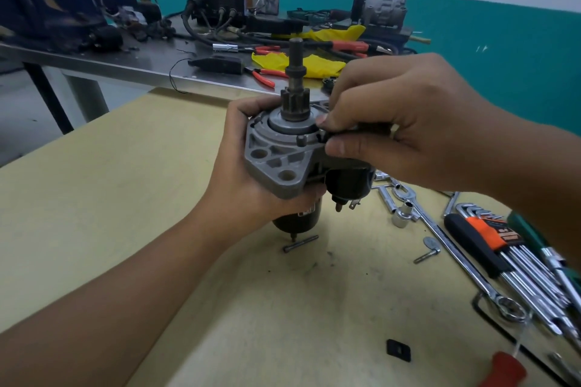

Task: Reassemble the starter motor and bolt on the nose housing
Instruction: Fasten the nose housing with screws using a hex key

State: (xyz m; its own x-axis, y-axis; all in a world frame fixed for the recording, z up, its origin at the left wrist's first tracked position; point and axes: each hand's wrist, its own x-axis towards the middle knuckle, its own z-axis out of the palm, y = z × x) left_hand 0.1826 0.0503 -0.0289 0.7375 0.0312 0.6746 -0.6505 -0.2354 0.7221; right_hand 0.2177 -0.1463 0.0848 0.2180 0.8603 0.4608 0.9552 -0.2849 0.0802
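the starter (284,163) sits upright in my hands above the table (94,198), pinion (295,105) and shaft pointing up, black body hanging below. my left hand (248,185) is wrapped around it from the side, fingers closed under the grey flange and holding its weight. my right hand (386,122) comes in from the other side, thumb and forefinger (321,120) pinched on a small dark piece at the edge of the ring around the pinion; i can't tell exactly what that piece is. the solenoid (349,182) hangs just under my right fingers.

i judge the core to be back together, but the nose housing is not on yet: the pinion is fully bare. below my left fingers a bolt (300,243) lies loose on the table, and a second bolt (427,255) lies off toward the right, near the socket (402,214), so bolting is still ahead. spanners and hex keys (518,258) wait beyond my right wrist.
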